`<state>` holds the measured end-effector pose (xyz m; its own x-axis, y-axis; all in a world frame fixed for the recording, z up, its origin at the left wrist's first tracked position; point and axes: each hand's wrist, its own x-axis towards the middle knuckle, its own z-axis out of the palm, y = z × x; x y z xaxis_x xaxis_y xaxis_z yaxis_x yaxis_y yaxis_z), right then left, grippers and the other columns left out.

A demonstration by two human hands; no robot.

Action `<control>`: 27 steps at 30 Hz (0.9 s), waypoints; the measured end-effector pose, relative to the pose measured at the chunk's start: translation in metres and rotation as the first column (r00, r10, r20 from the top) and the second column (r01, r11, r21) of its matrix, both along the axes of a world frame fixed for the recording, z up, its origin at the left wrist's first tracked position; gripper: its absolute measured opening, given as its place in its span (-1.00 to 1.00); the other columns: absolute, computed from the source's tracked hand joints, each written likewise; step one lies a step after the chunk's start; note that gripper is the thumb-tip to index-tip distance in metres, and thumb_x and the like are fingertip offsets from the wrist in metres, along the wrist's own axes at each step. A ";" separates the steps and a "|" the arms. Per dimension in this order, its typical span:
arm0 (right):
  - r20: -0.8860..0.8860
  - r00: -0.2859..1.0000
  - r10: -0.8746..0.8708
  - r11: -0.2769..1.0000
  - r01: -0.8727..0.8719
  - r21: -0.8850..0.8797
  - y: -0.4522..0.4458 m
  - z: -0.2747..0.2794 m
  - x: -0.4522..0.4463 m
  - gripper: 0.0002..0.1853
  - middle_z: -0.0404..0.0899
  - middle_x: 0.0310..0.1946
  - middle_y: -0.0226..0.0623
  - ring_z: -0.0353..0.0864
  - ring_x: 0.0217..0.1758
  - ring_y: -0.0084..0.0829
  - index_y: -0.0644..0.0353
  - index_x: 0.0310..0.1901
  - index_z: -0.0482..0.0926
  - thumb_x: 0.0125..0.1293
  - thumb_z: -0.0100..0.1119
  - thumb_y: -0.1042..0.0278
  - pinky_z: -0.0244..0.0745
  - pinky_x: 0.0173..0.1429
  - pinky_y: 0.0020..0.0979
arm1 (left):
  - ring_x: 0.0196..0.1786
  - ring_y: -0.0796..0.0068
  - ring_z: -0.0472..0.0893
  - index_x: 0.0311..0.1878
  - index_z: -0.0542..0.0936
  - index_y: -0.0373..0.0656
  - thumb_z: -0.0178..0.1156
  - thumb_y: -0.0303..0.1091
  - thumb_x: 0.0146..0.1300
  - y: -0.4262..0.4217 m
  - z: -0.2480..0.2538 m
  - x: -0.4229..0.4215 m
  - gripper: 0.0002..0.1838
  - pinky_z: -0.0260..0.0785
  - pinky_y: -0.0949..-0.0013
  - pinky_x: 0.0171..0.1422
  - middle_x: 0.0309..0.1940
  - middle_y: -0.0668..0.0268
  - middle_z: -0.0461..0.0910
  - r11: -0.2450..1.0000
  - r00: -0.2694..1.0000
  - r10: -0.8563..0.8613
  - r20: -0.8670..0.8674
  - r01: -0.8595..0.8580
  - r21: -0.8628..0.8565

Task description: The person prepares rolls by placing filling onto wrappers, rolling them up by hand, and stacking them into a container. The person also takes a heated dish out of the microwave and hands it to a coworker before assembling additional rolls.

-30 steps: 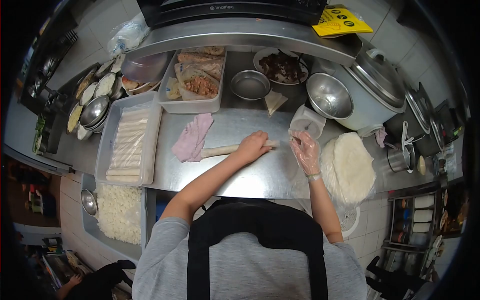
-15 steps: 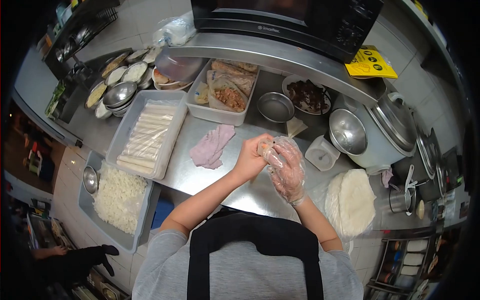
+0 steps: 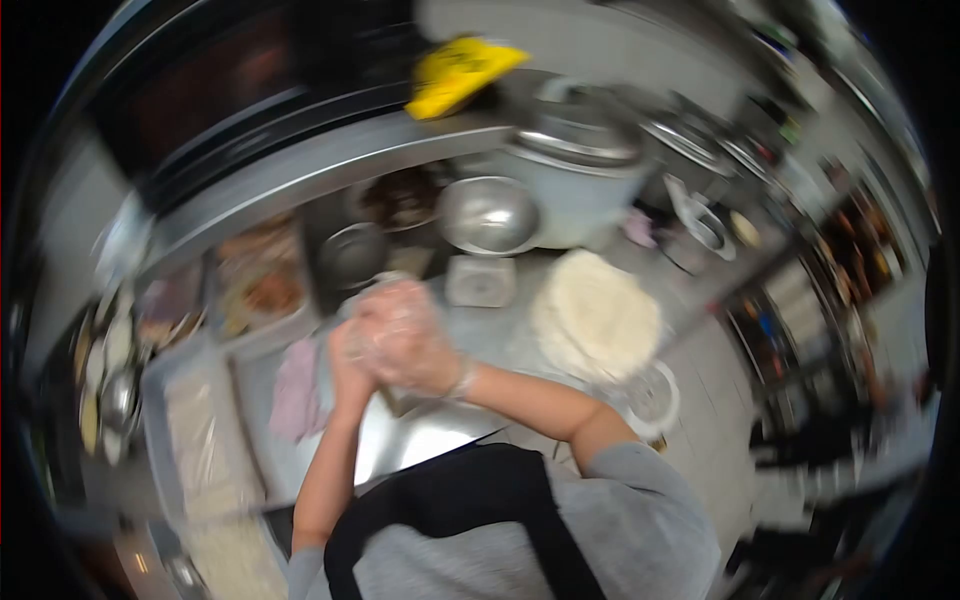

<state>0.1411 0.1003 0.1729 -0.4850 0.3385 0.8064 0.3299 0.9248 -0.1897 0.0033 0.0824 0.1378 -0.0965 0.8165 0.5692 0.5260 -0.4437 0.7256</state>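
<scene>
Over the steel counter [image 3: 385, 450] my two hands are pressed together, blurred by motion. My bare left hand [image 3: 347, 372] is closed, its fingers partly covered by the right. My right hand [image 3: 408, 338], in a clear plastic glove, curls over it. A small beige thing shows below them, too smeared to name; what lies between the palms is hidden. To the left of the hands is a crumpled pink cloth [image 3: 297, 390]. Behind and right stands a small white scale [image 3: 480, 285]. A stack of round, pale, flat sheets [image 3: 600, 312] in plastic lies beyond my right wrist.
A metal bowl [image 3: 490, 214] and a large lidded pot [image 3: 578, 180] stand at the back. Left are a tub [image 3: 160, 400] of plastic-covered rolls and a container [image 3: 306, 325] of bagged food. A steel shelf [image 3: 330, 165] carrying a microwave [image 3: 265, 85] overhangs the counter.
My view has swung to the right, so the counter things appear further left. The gloved right hand has closed over the left, where earlier the left fingers pinched at its fingertips.
</scene>
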 end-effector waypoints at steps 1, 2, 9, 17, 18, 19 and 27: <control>0.002 1.000 0.010 0.999 -0.010 -0.051 0.002 0.006 0.001 -0.63 0.47 -0.03 -0.12 0.39 0.15 -0.03 0.17 -0.08 0.59 0.12 0.20 0.16 0.11 0.34 0.08 | -0.44 0.41 0.54 -0.40 0.55 -0.25 0.22 -0.42 0.04 0.009 -0.006 0.001 -0.89 0.37 0.32 -0.30 -0.47 0.15 0.61 0.988 0.966 0.073 -0.246 -0.037 0.150; -0.023 0.998 -0.062 0.998 0.062 0.009 0.002 0.008 0.002 -0.65 0.47 -0.03 -0.12 0.40 0.14 -0.04 0.17 -0.08 0.60 0.16 0.18 0.16 0.16 0.32 0.03 | -0.44 0.43 0.53 -0.40 0.56 -0.26 0.22 -0.42 0.05 0.013 -0.009 0.005 -0.89 0.37 0.33 -0.30 -0.46 0.21 0.61 0.985 0.980 0.040 -0.197 -0.005 0.173; -0.353 0.929 0.113 0.947 -0.208 -0.244 -0.018 0.009 0.049 -0.70 0.47 -0.03 -0.12 0.43 0.13 -0.09 0.21 -0.07 0.57 0.28 0.11 0.19 0.36 0.21 -0.22 | -0.53 0.71 0.44 -0.36 0.60 -0.23 0.21 -0.42 0.16 0.002 0.033 0.031 -0.91 0.23 0.56 -0.49 -0.55 0.50 0.50 0.863 0.696 -0.326 0.640 0.496 -0.099; -0.006 1.000 -0.002 0.995 0.002 -0.102 -0.016 0.022 0.072 -0.74 0.42 0.05 -0.10 0.41 0.15 -0.04 0.20 -0.13 0.55 0.26 0.13 0.20 0.36 0.24 -0.14 | -0.41 0.64 0.54 -0.35 0.67 -0.25 0.20 -0.47 0.02 0.005 0.032 0.065 -0.87 0.36 0.53 -0.28 -0.46 0.41 0.61 0.778 0.665 -0.510 0.546 0.627 -0.037; 0.039 0.999 -0.028 0.996 0.031 -0.078 -0.015 0.022 0.069 -0.75 0.42 0.05 -0.09 0.42 0.14 -0.03 0.21 -0.16 0.55 0.26 0.12 0.22 0.36 0.25 -0.14 | -0.41 0.63 0.54 -0.38 0.65 -0.25 0.19 -0.48 0.03 0.008 0.026 0.067 -0.89 0.37 0.53 -0.28 -0.47 0.41 0.61 0.820 0.716 -0.501 0.486 0.572 0.002; 0.045 0.998 -0.042 0.995 0.047 -0.093 -0.013 0.021 0.069 -0.76 0.42 0.05 -0.09 0.42 0.15 -0.05 0.20 -0.15 0.56 0.26 0.11 0.23 0.36 0.26 -0.16 | -0.40 0.63 0.54 -0.40 0.64 -0.24 0.18 -0.48 0.06 0.010 0.023 0.064 -0.92 0.37 0.52 -0.28 -0.45 0.41 0.61 0.792 0.739 -0.525 0.423 0.606 -0.076; -0.453 0.889 -0.074 0.698 -0.278 -0.660 -0.023 -0.040 0.044 -0.66 0.47 -0.05 -0.27 0.52 -0.04 -0.45 0.29 0.01 0.46 0.28 0.22 0.30 0.47 0.01 -0.40 | -0.12 0.57 0.54 0.22 0.37 -0.21 0.30 -0.45 0.05 0.006 0.058 0.052 -0.39 0.41 0.49 -0.03 -0.10 0.28 0.53 0.796 0.516 -0.438 0.736 0.604 0.050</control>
